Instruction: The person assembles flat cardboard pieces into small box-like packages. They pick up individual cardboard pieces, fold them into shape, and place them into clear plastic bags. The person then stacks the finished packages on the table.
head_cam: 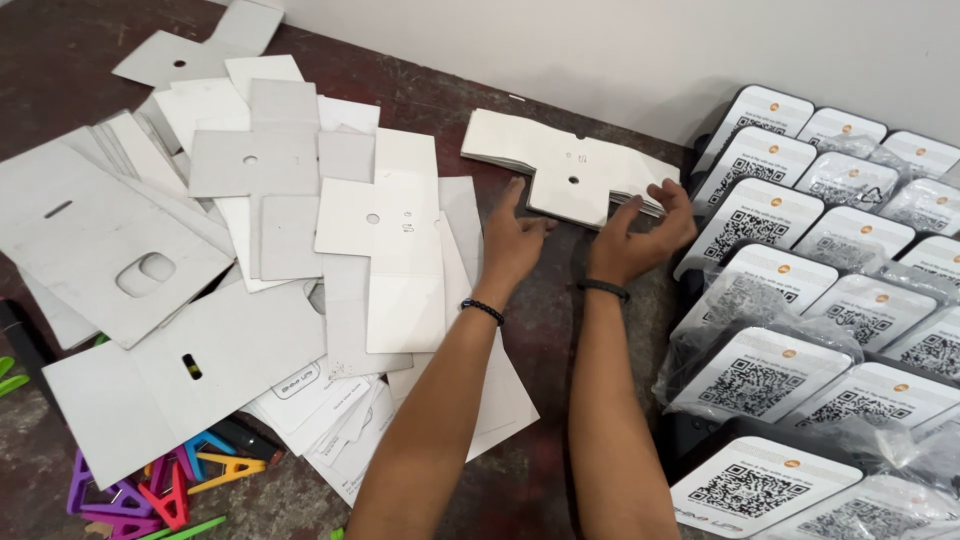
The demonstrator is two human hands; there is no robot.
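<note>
A neat stack of white die-cut cardboard sheets (pixel 570 165) lies on the dark table near the wall. My left hand (pixel 512 245) rests against the stack's near left edge, fingers spread and flat. My right hand (pixel 640 235) cups the stack's near right corner, fingers curled against the sheet edges. Both wrists wear dark bead bracelets. Neither hand lifts the stack; it stays on the table.
Loose white and grey die-cut cardboard sheets (pixel 250 220) lie scattered across the left half of the table. Rows of black stands with white printed cards in plastic wrap (pixel 810 300) fill the right side. Colourful plastic clips (pixel 160 485) sit at the bottom left.
</note>
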